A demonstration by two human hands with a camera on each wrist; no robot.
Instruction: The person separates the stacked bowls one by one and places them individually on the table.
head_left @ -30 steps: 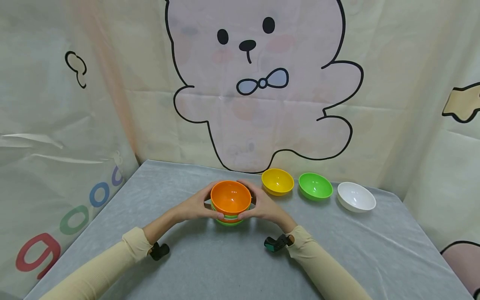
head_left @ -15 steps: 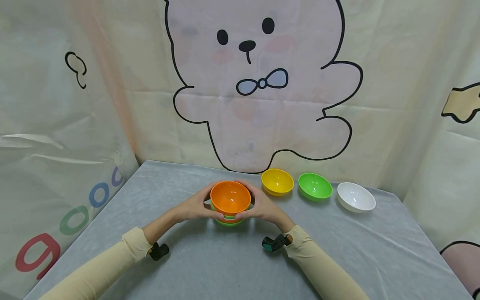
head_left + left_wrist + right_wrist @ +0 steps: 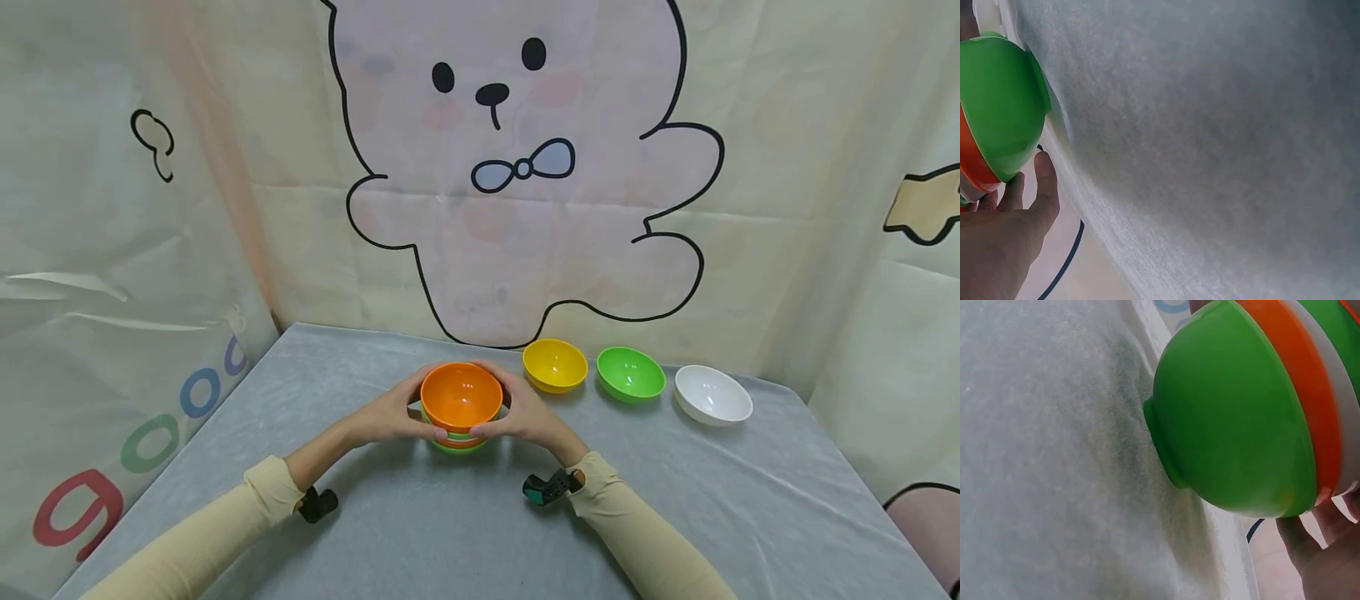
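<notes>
A stack of several nested bowls stands near the table's middle, its top an orange bowl [image 3: 461, 398]. Below that, green, white and orange rims show above the bottom green bowl [image 3: 1229, 419], whose foot appears to rest on the cloth. My left hand [image 3: 393, 410] grips the stack from the left, thumb at the near side and fingers round the far side. From the right, my right hand [image 3: 528, 411] holds it in the same way. Both thumbs lie close together at the front, just under the orange rim. Fingertips at the back are partly hidden by the bowls.
A yellow bowl [image 3: 555, 367], a green bowl [image 3: 631, 374] and a white bowl [image 3: 712, 396] stand apart in a row at the back right. Grey cloth [image 3: 420, 533] covers the table. Behind it hangs a printed curtain [image 3: 300, 250].
The right wrist and thumb have shifted very slightly left. Both hands keep their hold, and the stack and the other bowls stay in place.
</notes>
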